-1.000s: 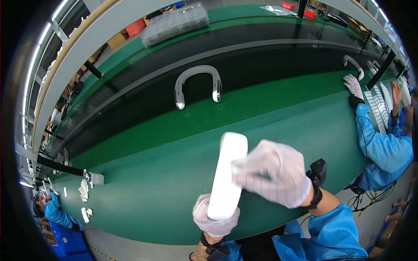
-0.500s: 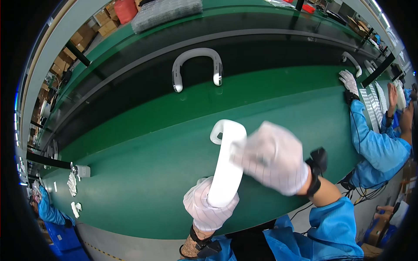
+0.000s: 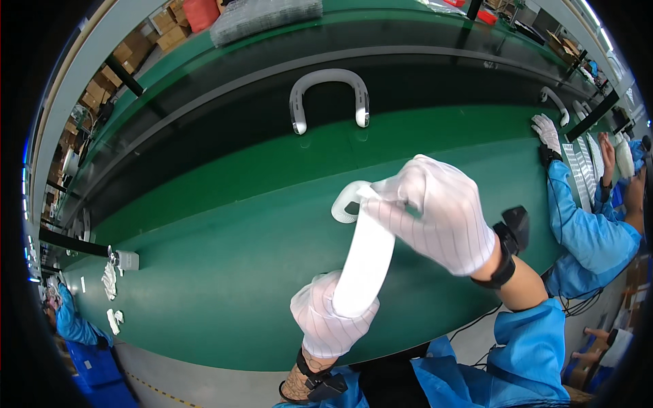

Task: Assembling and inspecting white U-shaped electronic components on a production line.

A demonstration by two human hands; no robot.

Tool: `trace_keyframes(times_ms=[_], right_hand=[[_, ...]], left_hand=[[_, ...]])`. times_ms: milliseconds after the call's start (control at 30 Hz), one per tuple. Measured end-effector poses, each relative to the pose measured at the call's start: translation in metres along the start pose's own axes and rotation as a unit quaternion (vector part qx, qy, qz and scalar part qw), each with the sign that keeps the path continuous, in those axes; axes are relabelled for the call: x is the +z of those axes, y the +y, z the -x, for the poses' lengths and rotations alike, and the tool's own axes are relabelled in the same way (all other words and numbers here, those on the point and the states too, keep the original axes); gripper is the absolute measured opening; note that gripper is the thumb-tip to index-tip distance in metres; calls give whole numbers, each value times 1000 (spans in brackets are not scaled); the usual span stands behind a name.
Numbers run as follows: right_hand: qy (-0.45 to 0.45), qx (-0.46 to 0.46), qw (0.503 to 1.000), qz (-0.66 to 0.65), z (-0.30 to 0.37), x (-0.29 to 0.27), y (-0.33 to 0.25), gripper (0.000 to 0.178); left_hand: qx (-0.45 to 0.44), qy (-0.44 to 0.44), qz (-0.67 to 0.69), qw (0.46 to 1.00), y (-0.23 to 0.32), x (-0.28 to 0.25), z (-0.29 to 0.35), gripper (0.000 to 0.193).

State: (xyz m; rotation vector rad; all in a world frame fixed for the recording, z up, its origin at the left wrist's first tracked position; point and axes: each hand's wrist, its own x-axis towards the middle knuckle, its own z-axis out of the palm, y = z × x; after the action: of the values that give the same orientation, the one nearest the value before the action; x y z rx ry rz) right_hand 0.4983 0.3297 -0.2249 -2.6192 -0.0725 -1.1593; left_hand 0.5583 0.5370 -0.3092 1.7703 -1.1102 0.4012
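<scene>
My gloved left hand [image 3: 332, 316] is wrapped around the lower end of a white, curved neck fan [image 3: 367, 268], holding it tilted above the green work surface. The fan's far end bends round to the left and has a grille. My gloved right hand [image 3: 435, 214] is pinched closed at the upper part of the fan, fingertips against its edge. Whatever is between those fingertips is too small to make out. A second, U-shaped neck fan [image 3: 330, 78] lies beyond on the dark conveyor belt, its two ends toward me.
The green worktop [image 3: 224, 299] runs along the belt [image 3: 224, 122]. At left are a small grey box [image 3: 127, 260] and crumpled white gloves [image 3: 110, 280]. A co-worker's blue sleeve [image 3: 588, 217] and gloved hand [image 3: 545, 129] rest at right. Bubble wrap [image 3: 265, 19] lies at the back.
My right hand has moved from the middle of the fan up to its far end, its fingers now pinched there. The U-shaped fan on the belt appears farther right.
</scene>
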Motion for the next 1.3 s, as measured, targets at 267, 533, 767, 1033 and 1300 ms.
trace_keyframes(times_ms=[267,533,767,1033,1300], right_hand=[[-48,-112,991,57,-11,-6,-44,16],[-99,271,946,-145,22,11,5,25],[-114,-54,991,-51,26,18,-92,28],[67,209,966,-137,15,84,-38,17],[-133,130,981,56,16,83,-101,9]], left_hand=[[-4,7,59,998,-8,-13,0,45],[32,0,40,999,-27,-35,11,47],[52,-26,45,997,-39,-47,15,49],[-44,33,10,998,-58,-67,26,52],[-67,37,-2,997,-61,-81,24,48]])
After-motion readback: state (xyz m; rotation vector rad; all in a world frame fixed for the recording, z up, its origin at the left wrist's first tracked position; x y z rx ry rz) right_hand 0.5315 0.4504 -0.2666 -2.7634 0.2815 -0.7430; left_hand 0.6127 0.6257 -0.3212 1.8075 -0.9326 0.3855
